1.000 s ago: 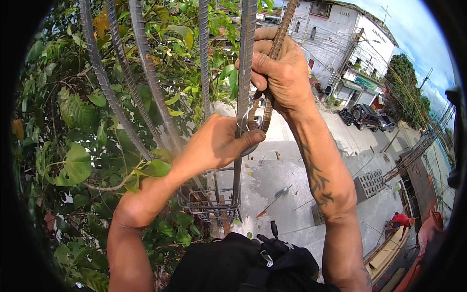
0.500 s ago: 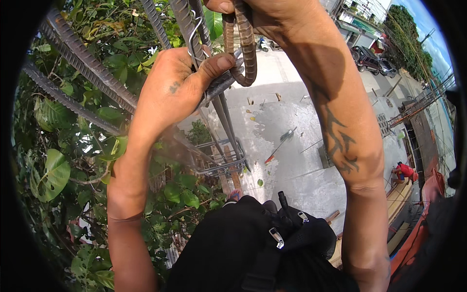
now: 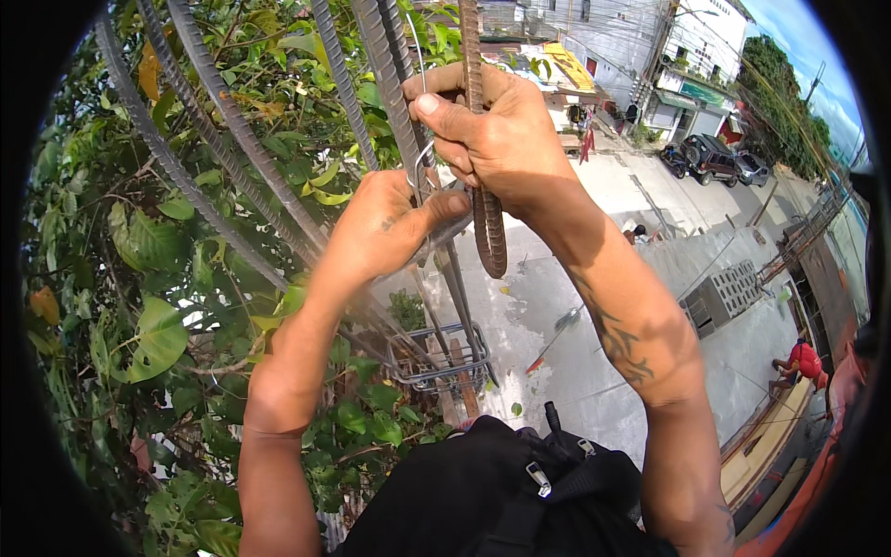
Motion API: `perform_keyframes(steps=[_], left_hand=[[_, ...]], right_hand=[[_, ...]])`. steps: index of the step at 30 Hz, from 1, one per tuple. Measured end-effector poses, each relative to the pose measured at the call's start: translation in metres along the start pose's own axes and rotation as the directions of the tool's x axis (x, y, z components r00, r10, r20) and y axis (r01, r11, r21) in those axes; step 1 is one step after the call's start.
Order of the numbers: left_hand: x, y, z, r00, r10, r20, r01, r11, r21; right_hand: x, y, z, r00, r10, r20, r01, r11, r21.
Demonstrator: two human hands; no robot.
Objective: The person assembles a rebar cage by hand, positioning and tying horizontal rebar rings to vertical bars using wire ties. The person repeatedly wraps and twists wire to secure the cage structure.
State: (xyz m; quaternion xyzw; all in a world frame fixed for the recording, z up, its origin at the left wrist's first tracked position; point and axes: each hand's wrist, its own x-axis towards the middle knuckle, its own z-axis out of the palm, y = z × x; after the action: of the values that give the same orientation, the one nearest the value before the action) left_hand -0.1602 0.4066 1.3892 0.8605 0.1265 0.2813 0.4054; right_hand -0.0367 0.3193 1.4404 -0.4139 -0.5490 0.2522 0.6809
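Upright ribbed rebars [image 3: 382,84] rise in front of me, with a silvery tie wire [image 3: 422,153] looped round them. My left hand [image 3: 385,227] is closed round the rebar just below the loop, its thumb pressing on a grey metal piece that is mostly hidden. Higher up on the right, my right hand [image 3: 506,139] pinches the wire between thumb and forefinger. Through the same hand runs a rusty bent rebar [image 3: 489,237], its rounded end hanging below the palm.
More rebars [image 3: 200,172] lean at the left among leafy branches [image 3: 153,339]. Below hangs a cage of steel stirrups [image 3: 436,371]. A concrete slab [image 3: 594,399] lies far down, with a person in red [image 3: 806,360] at the right. My black bag [image 3: 483,492] is against me.
My right hand has come down into view with the bent rebar and now pinches the wire. The left hand keeps its hold on the rebar. The view has tilted up, showing more street.
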Motion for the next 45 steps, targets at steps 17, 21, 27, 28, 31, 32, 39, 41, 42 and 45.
perform_keyframes(steps=[17,21,27,28,31,32,39,41,42,45], left_hand=[[-0.004,0.010,0.011,0.983,0.152,-0.099,-0.129,0.969,0.209],[-0.002,0.007,0.021,0.985,0.091,-0.147,-0.070,0.988,0.140],[-0.003,0.002,0.029,0.973,0.055,-0.226,-0.015,0.985,0.174],[-0.003,0.002,0.029,0.973,0.080,-0.218,-0.050,0.989,0.140],[-0.005,0.001,0.031,0.977,0.006,-0.214,0.011,0.997,0.081],[-0.006,0.001,0.031,0.979,0.002,-0.203,0.007,0.999,0.043],[-0.007,0.005,0.037,0.962,-0.029,-0.270,0.040,0.999,0.035],[-0.008,0.007,0.039,0.961,-0.030,-0.274,0.045,0.998,0.051],[-0.008,0.008,0.039,0.962,0.018,-0.274,0.000,0.998,0.065],[-0.009,0.009,0.040,0.968,-0.023,-0.249,0.040,0.997,0.062]], right_hand=[[-0.015,0.026,-0.049,0.979,-0.018,-0.205,0.022,1.000,0.016],[-0.077,0.045,-0.125,0.933,0.337,-0.127,-0.328,0.940,0.091],[-0.199,0.122,-0.186,0.711,0.639,-0.294,-0.489,0.750,0.446],[-0.215,0.131,-0.190,0.738,0.636,-0.224,-0.465,0.721,0.513],[-0.250,0.146,-0.191,0.716,0.675,-0.179,-0.525,0.690,0.498],[-0.259,0.149,-0.185,0.669,0.706,-0.232,-0.598,0.696,0.396],[-0.254,0.171,-0.188,0.530,0.721,-0.446,-0.541,0.693,0.477],[-0.255,0.177,-0.202,0.598,0.695,-0.398,-0.371,0.681,0.631],[-0.258,0.181,-0.208,0.765,0.604,-0.226,-0.328,0.666,0.670],[-0.271,0.198,-0.217,0.870,0.491,0.056,-0.404,0.641,0.652]])
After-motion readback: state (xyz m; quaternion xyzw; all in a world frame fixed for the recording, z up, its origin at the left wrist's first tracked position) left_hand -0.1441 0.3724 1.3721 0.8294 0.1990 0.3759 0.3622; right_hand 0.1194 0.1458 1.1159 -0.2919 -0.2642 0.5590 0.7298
